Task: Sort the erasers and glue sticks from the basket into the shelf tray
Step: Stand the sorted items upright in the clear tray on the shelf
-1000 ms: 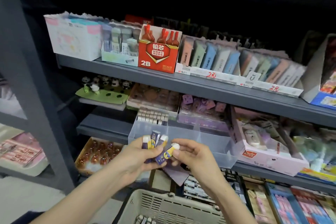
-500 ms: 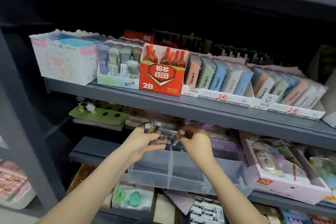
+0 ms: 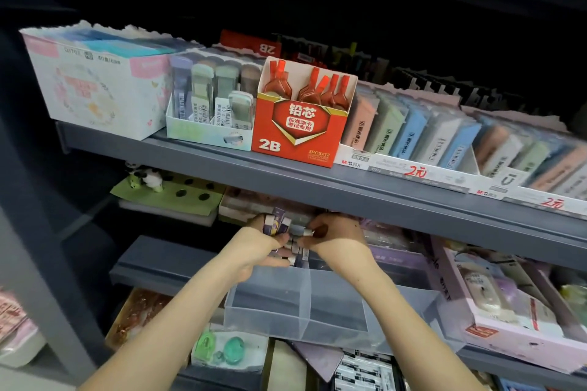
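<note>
A clear plastic tray (image 3: pixel 305 320) with a middle divider sits on the middle shelf. My left hand (image 3: pixel 254 247) reaches over its back part and is shut on a bunch of small purple-sleeved erasers (image 3: pixel 277 223). My right hand (image 3: pixel 336 235) is right beside it, pinching one eraser (image 3: pixel 303 232) at its fingertips. More erasers (image 3: pixel 293 252) stand in a row at the back of the tray, below both hands. The basket is out of view.
The upper shelf edge (image 3: pixel 349 194) hangs just above my hands. On it stand a red 2B lead box (image 3: pixel 298 133) and pastel eraser boxes (image 3: pixel 422 140). A pink box (image 3: pixel 521 327) sits right of the tray, a green holed card (image 3: pixel 178 194) to the left.
The view has tilted up and the basket has dropped out of sight. Both hands have moved up and deeper into the shelf, from in front of the tray to over its back row.
</note>
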A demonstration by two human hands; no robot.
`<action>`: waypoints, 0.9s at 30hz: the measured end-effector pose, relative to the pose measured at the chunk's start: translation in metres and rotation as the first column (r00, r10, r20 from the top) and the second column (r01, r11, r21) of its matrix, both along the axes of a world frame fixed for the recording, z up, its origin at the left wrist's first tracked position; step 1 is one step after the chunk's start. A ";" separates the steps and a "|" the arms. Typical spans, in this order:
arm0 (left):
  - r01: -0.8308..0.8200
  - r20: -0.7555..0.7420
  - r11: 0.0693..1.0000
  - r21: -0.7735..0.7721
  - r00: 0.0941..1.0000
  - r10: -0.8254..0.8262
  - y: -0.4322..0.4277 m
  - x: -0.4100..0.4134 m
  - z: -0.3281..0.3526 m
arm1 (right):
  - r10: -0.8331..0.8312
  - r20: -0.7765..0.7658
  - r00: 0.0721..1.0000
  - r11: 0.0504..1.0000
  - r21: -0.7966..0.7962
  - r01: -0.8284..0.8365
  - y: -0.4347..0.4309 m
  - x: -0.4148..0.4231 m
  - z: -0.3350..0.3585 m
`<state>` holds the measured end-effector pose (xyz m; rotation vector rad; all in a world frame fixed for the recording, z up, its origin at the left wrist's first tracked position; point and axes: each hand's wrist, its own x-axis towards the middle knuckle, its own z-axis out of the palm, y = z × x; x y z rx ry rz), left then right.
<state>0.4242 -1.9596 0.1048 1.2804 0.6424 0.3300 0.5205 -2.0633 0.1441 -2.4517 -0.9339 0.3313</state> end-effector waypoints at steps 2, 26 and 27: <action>-0.003 0.000 1.000 0.010 1.000 0.003 -0.001 0.000 0.000 | -0.006 -0.010 1.000 1.000 0.010 0.006 -0.002 0.000 0.002; 0.036 0.029 0.999 0.034 0.999 -0.037 0.010 -0.007 -0.011 | 0.138 0.129 0.982 0.980 -0.158 -0.117 0.007 0.007 -0.030; 0.036 0.026 0.999 0.035 0.999 -0.037 0.010 -0.008 -0.011 | 0.128 0.094 0.987 0.984 -0.139 -0.114 0.006 0.008 -0.030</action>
